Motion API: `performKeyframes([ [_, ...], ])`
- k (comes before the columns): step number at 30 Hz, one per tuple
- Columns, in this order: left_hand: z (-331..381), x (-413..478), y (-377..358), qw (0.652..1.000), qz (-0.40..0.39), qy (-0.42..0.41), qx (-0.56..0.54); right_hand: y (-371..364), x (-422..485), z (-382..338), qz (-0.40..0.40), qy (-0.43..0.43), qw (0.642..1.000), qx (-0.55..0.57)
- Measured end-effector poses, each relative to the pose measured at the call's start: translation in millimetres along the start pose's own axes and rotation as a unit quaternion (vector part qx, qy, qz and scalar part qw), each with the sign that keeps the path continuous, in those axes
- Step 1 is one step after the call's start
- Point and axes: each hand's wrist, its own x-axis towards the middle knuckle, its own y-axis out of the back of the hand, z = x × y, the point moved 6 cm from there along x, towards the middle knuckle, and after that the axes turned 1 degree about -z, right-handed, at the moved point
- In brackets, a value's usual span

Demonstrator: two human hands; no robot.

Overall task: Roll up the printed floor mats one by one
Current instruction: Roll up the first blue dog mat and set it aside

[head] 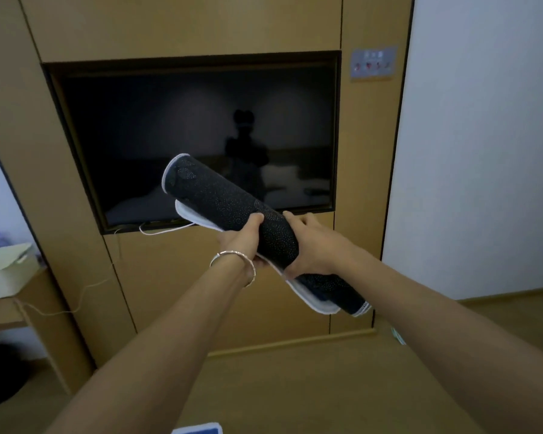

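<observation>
This floor mat point(232, 208) looks all but rolled: a dark dotted tube held in mid-air at the centre of the frame, before the television point(170, 120), with a white-edged flap loose beneath it (probably the last turn). Its long axis slants from upper left to lower right. The left hand point(242, 242) and right hand point(314, 249) curl their fingers round its middle. Whether other mats remain to be rolled cannot be told.

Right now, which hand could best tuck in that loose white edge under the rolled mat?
Probably the right hand: it sits right against the loose white edge below the rolled mat. The left hand grips the roll's middle and can hold it steady.
</observation>
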Motion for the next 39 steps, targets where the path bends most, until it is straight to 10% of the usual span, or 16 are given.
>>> performKeyframes([
  [17,-66.4,234.8,-144.5,0.995,-0.011,0.093,-0.023,-45.3,179.8,166.2,0.097,-0.039,0.978,-0.182],
  [39,-156.6,481.3,-210.3,0.977,0.003,0.198,-0.074,-132.0,391.5,316.9,-0.034,0.009,0.972,-0.231],
])
